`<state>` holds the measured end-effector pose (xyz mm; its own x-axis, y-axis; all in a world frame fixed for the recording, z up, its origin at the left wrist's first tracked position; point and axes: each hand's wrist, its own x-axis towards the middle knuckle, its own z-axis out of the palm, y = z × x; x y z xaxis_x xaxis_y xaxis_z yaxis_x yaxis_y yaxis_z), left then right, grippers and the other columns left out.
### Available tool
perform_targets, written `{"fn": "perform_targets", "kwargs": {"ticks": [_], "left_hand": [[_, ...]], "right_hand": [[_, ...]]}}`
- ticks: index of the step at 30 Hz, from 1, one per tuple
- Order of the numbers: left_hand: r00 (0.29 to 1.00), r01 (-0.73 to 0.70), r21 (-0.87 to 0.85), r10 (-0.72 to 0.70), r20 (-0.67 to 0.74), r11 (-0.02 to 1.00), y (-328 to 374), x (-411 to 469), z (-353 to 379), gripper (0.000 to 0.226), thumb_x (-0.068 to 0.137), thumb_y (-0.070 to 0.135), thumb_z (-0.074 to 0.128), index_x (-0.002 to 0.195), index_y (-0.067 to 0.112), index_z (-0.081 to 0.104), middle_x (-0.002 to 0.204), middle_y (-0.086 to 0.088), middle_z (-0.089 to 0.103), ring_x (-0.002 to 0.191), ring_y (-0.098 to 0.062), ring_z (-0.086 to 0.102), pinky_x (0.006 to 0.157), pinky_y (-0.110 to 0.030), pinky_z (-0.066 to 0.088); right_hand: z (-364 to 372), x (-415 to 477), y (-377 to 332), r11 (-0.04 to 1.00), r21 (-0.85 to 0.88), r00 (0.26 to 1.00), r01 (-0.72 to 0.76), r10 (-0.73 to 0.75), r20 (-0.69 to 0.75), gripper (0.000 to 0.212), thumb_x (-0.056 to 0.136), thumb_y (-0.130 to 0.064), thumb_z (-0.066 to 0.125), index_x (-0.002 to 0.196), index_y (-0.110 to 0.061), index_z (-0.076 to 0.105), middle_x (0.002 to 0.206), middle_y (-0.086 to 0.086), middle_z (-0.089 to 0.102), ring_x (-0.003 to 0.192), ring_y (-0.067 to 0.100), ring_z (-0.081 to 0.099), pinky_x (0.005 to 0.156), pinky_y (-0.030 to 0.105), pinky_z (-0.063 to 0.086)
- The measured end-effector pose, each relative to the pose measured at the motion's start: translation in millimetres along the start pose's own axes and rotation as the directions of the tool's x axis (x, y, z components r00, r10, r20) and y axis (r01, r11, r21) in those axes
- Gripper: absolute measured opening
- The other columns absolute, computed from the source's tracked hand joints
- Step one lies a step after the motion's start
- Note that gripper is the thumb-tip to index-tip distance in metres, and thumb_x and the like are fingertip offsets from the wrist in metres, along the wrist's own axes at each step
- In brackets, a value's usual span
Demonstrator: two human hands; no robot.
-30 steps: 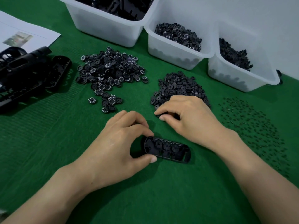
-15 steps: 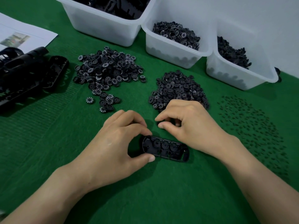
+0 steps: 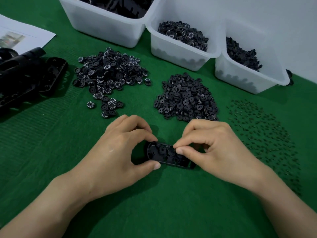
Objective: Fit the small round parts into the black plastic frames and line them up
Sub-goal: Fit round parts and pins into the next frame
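Note:
A black oblong plastic frame [image 3: 163, 154] lies on the green mat in front of me, with round parts seated in its sockets. My left hand [image 3: 118, 152] grips its left end between thumb and curled fingers. My right hand [image 3: 214, 148] is over the frame's right half, thumb and forefinger pinching a small round part right above the frame; the part itself is mostly hidden. Behind the hands lie a pile of plain black washers [image 3: 186, 98] and a pile of numbered black wheels [image 3: 109, 73].
Three white bins [image 3: 181, 50] with black parts stand along the back. A stack of black frames [image 3: 29, 76] lies at the left, beside a paper sheet [image 3: 25, 36]. Tiny black pins [image 3: 262, 131] are scattered on the mat at the right.
My right hand left the washer pile and came down and toward me, now pinching a part over the frame. My left hand kept its hold on the frame.

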<state>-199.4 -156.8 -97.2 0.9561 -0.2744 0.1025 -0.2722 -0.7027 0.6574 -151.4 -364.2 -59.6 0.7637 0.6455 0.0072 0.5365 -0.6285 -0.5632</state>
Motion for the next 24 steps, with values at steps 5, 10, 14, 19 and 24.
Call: {"fn": "perform_targets", "kwargs": {"ticks": [5,10,14,19,24], "left_hand": [[1.0,0.0,0.001,0.0,-0.007,1.0,0,0,0,0.043,0.065,0.05,0.065,0.097,0.021,0.067,0.099,0.01,0.052,0.095,-0.01,0.046,0.088,-0.024,0.036],[1.0,-0.01,0.009,0.01,-0.006,1.0,-1,1,0,0.044,0.066,0.053,0.064,0.096,0.021,0.067,0.098,0.01,0.052,0.094,-0.009,0.046,0.087,-0.023,0.035],[1.0,-0.008,0.009,0.008,-0.011,1.0,0,1,0,0.042,0.066,0.05,0.065,0.095,0.021,0.068,0.098,0.01,0.052,0.094,-0.008,0.046,0.087,-0.024,0.036],[1.0,-0.008,0.007,0.008,-0.008,1.0,0,0,0,0.042,0.065,0.05,0.065,0.095,0.02,0.068,0.098,0.01,0.052,0.093,-0.007,0.044,0.086,-0.019,0.034],[1.0,-0.005,0.007,0.005,-0.006,1.0,0,0,0,0.043,0.066,0.051,0.064,0.096,0.021,0.067,0.098,0.01,0.052,0.093,-0.006,0.043,0.087,-0.019,0.034]], "right_hand": [[4,1,-4,0.999,-0.034,1.0,0.0,0.0,-0.007,0.003,0.076,-0.019,0.074,0.077,-0.022,0.075,0.074,-0.01,0.06,0.065,0.006,0.057,0.06,0.022,0.045],[8,4,-6,0.999,-0.005,0.999,-0.052,0.052,-0.011,0.005,0.076,-0.019,0.072,0.071,-0.021,0.071,0.074,-0.011,0.058,0.065,0.005,0.051,0.057,0.013,0.036],[9,6,-8,0.998,0.016,0.998,-0.055,0.054,0.01,0.008,0.077,-0.019,0.07,0.07,-0.022,0.068,0.074,-0.011,0.056,0.064,0.007,0.05,0.057,0.013,0.036],[6,11,-8,0.994,0.048,0.994,-0.102,0.1,0.048,0.01,0.075,-0.021,0.071,0.069,-0.026,0.065,0.071,-0.013,0.056,0.06,0.006,0.048,0.055,0.014,0.038],[4,12,-9,0.988,0.077,0.987,-0.135,0.127,0.095,0.013,0.078,-0.018,0.069,0.068,-0.025,0.064,0.07,-0.012,0.056,0.061,0.002,0.048,0.056,0.012,0.037]]}}
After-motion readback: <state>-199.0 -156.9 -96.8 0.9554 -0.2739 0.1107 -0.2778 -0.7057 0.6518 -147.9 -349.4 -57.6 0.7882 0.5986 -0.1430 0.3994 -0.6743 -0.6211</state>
